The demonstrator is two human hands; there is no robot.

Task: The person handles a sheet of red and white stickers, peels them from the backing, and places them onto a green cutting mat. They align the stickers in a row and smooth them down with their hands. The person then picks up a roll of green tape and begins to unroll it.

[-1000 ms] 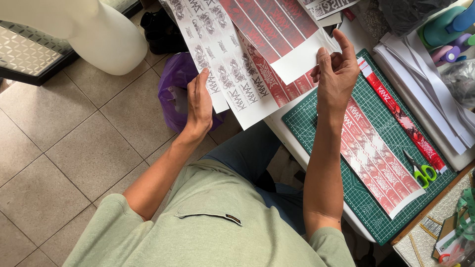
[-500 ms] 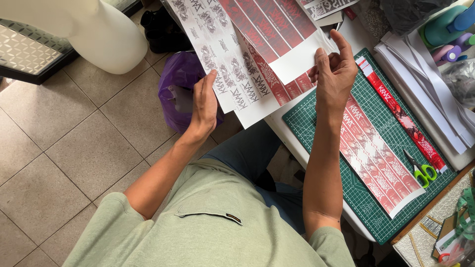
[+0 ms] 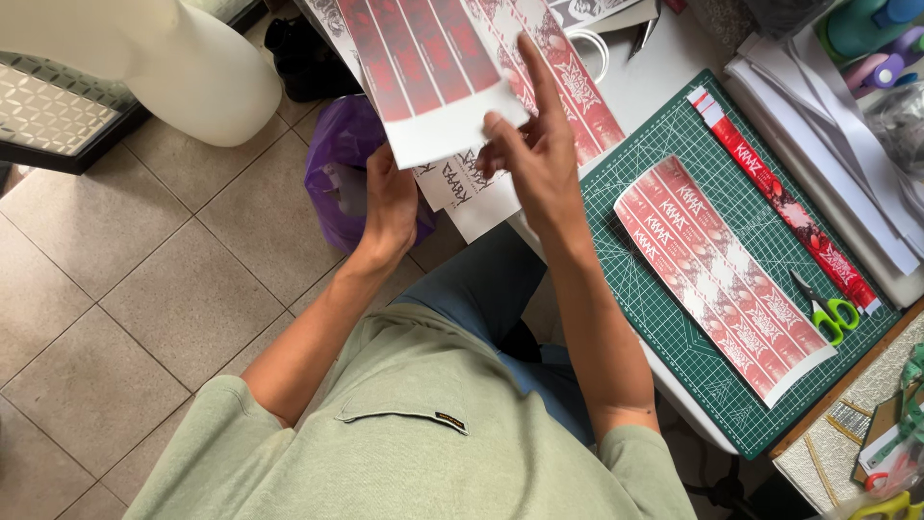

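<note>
Green cutting mat (image 3: 674, 318) on table; tiled floor (image 3: 125, 289).

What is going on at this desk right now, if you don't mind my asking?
A seated person holds a stack of printed sheets with red strips over the desk edge. The left hand grips the stack from below, and the right hand has its fingers on the top sheet. Another red printed sheet lies on the green cutting mat, beside green-handled scissors.
</note>
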